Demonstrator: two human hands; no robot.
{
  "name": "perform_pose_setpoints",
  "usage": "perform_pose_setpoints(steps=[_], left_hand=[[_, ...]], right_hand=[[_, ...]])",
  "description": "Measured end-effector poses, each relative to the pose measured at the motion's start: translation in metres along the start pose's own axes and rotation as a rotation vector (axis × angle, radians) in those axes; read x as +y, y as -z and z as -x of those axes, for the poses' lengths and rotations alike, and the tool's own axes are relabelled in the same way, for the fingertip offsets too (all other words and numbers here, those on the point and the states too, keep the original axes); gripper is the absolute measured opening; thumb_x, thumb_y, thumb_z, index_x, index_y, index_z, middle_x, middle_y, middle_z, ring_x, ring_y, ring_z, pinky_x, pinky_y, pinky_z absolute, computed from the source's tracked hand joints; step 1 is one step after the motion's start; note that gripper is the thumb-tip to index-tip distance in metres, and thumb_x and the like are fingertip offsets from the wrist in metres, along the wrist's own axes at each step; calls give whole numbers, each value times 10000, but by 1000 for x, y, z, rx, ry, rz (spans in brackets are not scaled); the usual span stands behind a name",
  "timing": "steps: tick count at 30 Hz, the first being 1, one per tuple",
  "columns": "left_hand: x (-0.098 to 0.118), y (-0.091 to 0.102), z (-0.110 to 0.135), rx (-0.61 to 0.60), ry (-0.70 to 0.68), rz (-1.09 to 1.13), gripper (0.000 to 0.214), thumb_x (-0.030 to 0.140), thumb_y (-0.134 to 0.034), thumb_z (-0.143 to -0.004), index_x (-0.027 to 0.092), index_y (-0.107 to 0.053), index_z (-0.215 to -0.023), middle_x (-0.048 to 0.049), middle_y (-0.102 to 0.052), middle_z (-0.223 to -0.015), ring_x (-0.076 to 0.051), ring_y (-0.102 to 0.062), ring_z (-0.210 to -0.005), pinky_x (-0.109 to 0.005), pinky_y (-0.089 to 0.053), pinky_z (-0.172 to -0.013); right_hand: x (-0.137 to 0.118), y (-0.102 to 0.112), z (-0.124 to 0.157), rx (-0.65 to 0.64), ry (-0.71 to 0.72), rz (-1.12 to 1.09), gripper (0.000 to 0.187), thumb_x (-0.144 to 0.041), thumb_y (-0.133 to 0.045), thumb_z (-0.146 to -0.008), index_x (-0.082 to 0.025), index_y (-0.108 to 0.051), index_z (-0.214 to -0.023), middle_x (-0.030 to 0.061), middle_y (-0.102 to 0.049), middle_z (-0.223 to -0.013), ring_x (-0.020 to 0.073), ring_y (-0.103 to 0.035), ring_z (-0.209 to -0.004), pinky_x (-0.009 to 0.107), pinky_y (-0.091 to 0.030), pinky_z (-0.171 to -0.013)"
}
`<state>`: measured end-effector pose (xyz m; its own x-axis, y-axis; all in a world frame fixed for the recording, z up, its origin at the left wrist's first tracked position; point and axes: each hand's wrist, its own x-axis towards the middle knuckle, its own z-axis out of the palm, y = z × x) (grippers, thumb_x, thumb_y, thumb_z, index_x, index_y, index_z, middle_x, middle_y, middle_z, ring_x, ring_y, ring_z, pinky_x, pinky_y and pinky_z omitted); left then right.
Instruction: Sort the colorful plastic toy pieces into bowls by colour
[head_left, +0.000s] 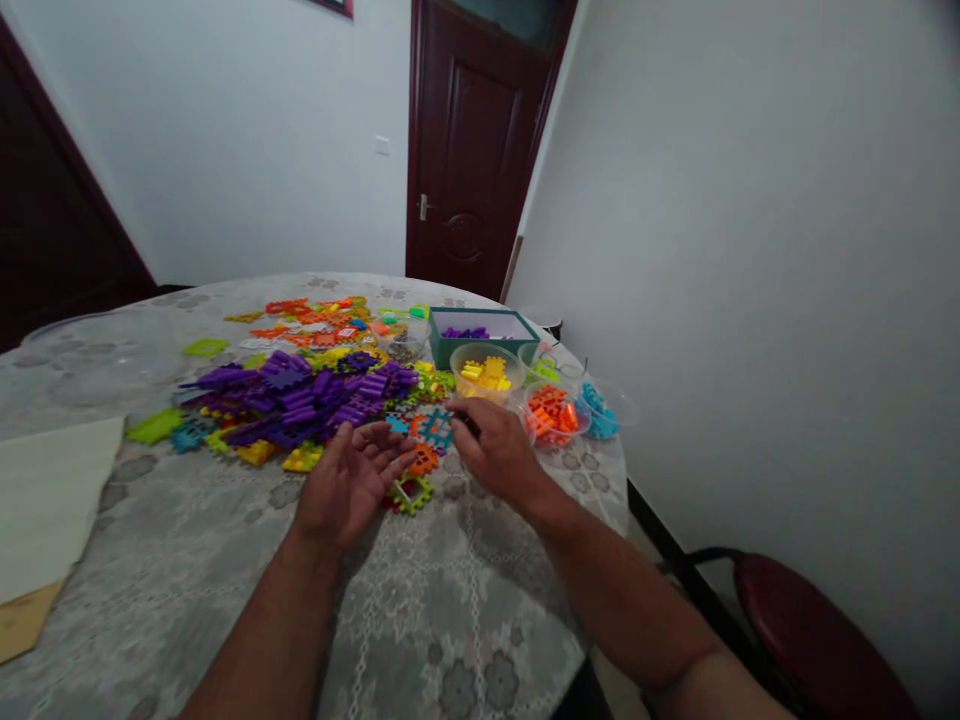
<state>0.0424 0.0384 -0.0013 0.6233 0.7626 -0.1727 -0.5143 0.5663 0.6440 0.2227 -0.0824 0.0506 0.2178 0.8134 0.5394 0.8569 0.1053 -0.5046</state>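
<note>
My left hand [349,482] is palm up with its fingers stretched out and nothing on it, in front of a heap of purple toothed building pieces [300,395]. My right hand [495,450] is closed in a pinch at the right edge of a blue lattice building piece [435,428]; the fingertips are partly hidden. Just under and beside this piece lie an orange toothed piece [424,460] and a lime-green square piece with an open middle [411,494].
Behind my right hand stand tubs of yellow pieces [487,374], orange pieces [555,415] and blue pieces [598,410]. A green box [444,345] holds purple pieces. Orange flat pieces [322,325] lie farther back. Left is a pale sheet [52,500]; a stool [810,635] stands right.
</note>
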Motion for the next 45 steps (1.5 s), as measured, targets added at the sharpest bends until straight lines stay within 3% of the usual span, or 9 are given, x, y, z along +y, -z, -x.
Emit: perform_pose_setpoints(steps=[3, 8, 12, 15, 25, 30, 38, 42, 45], left_hand=[[2, 3, -3, 77, -98, -39, 269, 428, -629, -953, 172, -709, -945, -92, -751, -909, -275, -765, -961, -481, -652, -908], [-3, 7, -6, 148, -313, -233, 236, 391, -761, -816, 200, -702, -940, -26, -747, -869, -232, -752, -916, -430, -640, -893], [-10, 12, -8, 235, -407, -559, 266, 439, -764, -819, 217, -697, -948, -32, -765, -892, -225, -750, -882, -409, -619, -880], [-13, 15, -8, 292, -456, -815, 242, 453, -733, -844, 228, -709, -931, -39, -770, -883, -228, -747, -865, -391, -606, -861], [-13, 12, -5, 354, -461, -1010, 241, 463, -690, -842, 238, -716, -928, -48, -777, -858, -255, -750, -830, -392, -591, -778], [-13, 18, -6, 444, -582, -1054, 210, 436, -638, -884, 239, -708, -894, -24, -752, -808, -227, -727, -799, -373, -566, -786], [-4, 22, -6, 635, -756, -1034, 211, 402, -621, -881, 204, -694, -871, -13, -702, -785, -198, -656, -747, -319, -509, -727], [4, 35, -12, 729, -806, -966, 205, 396, -627, -877, 202, -694, -874, -6, -682, -783, -196, -640, -760, -319, -502, -745], [11, 48, -18, 799, -837, -898, 218, 402, -643, -867, 202, -699, -930, -13, -695, -846, -198, -648, -796, -327, -515, -777]], right_hand=[[35, 46, 10, 185, -106, 94, 236, -244, -571, -992, -204, -741, -1151, 84, -789, -1096, 218, -725, -954, 360, -568, -919], [122, 118, 30, 445, -186, 467, 271, -269, -547, -951, -154, -751, -1087, 138, -776, -1037, 260, -696, -946, 400, -540, -934], [182, 152, 39, 482, -301, 704, 300, -242, -512, -929, -118, -750, -1062, 184, -755, -1017, 292, -665, -959, 412, -517, -915], [206, 161, 45, 436, -408, 777, 303, -252, -527, -926, -109, -747, -1077, 188, -743, -1021, 289, -656, -949, 396, -502, -893], [209, 148, 41, 132, -581, 746, 439, -509, -603, -996, -163, -727, -1234, 147, -775, -1166, 268, -719, -1029, 343, -516, -879], [214, 149, 36, -55, -693, 823, 422, -447, -570, -989, -185, -728, -1280, 158, -793, -1158, 317, -753, -1014, 373, -529, -824], [210, 155, 52, 137, -672, 839, 448, -437, -530, -987, -194, -735, -1303, 168, -799, -1048, 327, -753, -877, 389, -523, -762], [209, 155, 58, 119, -668, 805, 465, -483, -533, -977, -191, -755, -1263, 157, -793, -1014, 314, -733, -826, 399, -524, -752], [205, 155, 60, 123, -575, 769, 457, -477, -522, -962, -160, -775, -1172, 169, -781, -1048, 323, -724, -908, 420, -545, -805]])
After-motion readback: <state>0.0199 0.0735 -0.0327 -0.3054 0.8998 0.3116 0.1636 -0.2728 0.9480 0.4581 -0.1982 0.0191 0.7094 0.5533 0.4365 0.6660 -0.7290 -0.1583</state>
